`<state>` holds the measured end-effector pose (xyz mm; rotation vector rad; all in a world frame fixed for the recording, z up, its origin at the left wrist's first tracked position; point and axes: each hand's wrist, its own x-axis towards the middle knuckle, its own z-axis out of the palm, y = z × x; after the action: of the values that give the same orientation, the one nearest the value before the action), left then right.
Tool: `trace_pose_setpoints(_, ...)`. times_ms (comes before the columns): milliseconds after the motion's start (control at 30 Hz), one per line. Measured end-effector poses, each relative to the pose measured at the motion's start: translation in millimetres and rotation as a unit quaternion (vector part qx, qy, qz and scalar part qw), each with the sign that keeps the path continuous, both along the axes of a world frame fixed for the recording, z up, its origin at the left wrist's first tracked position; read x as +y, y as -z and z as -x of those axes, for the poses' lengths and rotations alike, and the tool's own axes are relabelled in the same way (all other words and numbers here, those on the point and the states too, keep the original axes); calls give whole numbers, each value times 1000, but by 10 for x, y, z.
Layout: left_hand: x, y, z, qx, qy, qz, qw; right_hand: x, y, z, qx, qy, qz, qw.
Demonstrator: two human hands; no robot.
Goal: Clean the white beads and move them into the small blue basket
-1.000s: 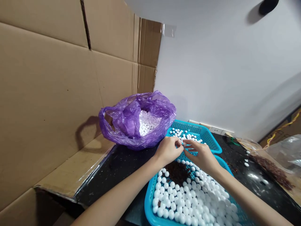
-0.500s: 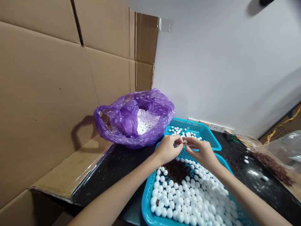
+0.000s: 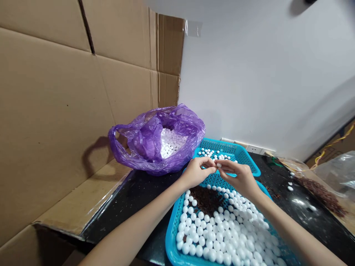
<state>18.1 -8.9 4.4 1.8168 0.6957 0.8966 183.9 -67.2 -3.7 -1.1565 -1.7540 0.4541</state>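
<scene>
Over the near blue basket (image 3: 171,240), my two hands meet at the fingertips. My right hand (image 3: 240,177) pinches a small white ball (image 3: 219,165) between thumb and fingers. My left hand (image 3: 198,171) is closed in a pinch right against that ball; whatever lies between its fingertips is too small to make out. Below them, many white balls (image 3: 210,236) fill most of the near basket, around a patch of dark brown bits (image 3: 206,199). Behind my hands stands a second blue basket (image 3: 251,162) with fewer white balls.
A purple plastic bag (image 3: 146,144), its mouth spread, holds many white balls at the back left. Cardboard (image 3: 55,111) walls the left side. On the black tabletop (image 3: 301,218), loose balls and a reddish-brown heap (image 3: 321,194) lie to the right, near clear plastic (image 3: 338,171).
My hands stay together at nearly the same spot, with small finger shifts around the ball. The left fingers look a little straighter. The whole view has slid slightly.
</scene>
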Motion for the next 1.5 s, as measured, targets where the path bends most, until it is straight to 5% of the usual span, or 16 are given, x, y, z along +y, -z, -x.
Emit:
trace_pose_setpoints(200, 51, 41, -24, -31, 28, 66, 997, -9, -39, 10, 9, 4, -3, 1000)
trace_pose_setpoints(733, -24, -26, -15, -46, 9, 15, 999, 6, -31, -55, 146, -48, 115, 981)
trace_pose_setpoints(1500, -12, -35, 2, -33, 77, -9, 996, -30, -47, -132, 140, -62, 82, 985)
